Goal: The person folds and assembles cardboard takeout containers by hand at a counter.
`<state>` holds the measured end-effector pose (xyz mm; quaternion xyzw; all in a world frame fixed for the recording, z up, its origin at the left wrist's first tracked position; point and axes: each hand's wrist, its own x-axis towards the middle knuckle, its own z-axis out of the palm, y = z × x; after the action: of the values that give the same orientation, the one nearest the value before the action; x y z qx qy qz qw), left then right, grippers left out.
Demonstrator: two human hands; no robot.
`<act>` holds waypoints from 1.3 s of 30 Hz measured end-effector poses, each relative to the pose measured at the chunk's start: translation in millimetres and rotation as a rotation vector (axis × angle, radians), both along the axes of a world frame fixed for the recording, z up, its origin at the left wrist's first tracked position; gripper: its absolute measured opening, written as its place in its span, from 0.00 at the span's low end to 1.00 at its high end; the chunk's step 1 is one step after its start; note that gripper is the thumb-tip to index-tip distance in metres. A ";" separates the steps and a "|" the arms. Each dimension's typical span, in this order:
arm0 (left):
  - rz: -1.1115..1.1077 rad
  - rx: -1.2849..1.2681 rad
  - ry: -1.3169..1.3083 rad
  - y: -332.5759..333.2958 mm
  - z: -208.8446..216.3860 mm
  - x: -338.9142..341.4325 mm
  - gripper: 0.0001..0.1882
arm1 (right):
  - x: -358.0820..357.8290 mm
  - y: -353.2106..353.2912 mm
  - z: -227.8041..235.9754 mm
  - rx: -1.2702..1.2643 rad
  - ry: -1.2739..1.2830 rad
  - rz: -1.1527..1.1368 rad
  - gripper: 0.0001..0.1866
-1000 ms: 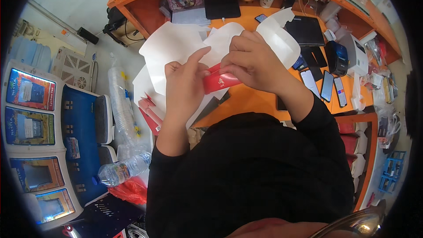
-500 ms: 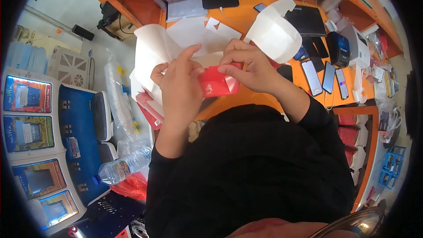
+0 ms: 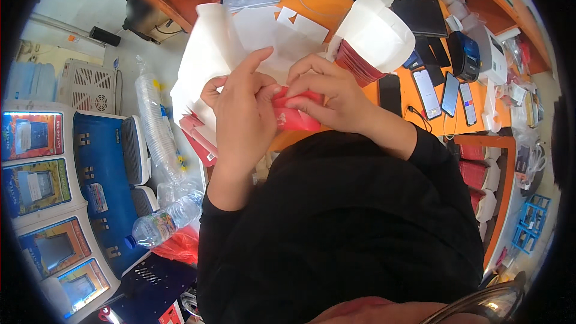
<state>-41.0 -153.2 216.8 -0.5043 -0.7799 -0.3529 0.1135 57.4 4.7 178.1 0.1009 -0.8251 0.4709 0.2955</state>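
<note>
Orange table under a shelf, crowded along its right side with phones; to our left we noted a bottle and a long sleeve of stacked clear cups.

Head view, the only one: we found the red card piece between the two hands, over the table's near edge. Our left hand seemed clamped on its left end with thumb and a curled finger, index finger raised away. Our right hand had its thumb and fingers pinched together on the upper right part. Beyond lay loose white sheets; near the right hand, red-and-white nested cartons.

Handling, our judgement: the left end needed a steady hold while the right fingers worked the edge. We favoured light, even pressure, since thin card could buckle, and edges lined up before any hard press.
</note>
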 end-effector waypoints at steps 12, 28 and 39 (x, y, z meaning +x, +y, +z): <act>-0.078 0.409 0.295 0.6 -31.3 -7.2 0.50 | -10.3 7.9 30.6 -0.463 -0.312 0.066 0.15; -0.152 0.635 0.500 30.4 -38.4 -19.9 0.61 | 4.1 -3.8 45.9 -0.370 -0.244 0.170 0.15; -0.199 0.561 0.344 31.8 -51.9 -27.7 0.58 | 82.0 20.3 94.0 -0.843 0.043 0.094 0.16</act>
<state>-68.7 -121.4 164.9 -0.5791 -0.5688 -0.4729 0.3427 139.5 25.1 272.1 0.0186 -0.5487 0.7777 0.3062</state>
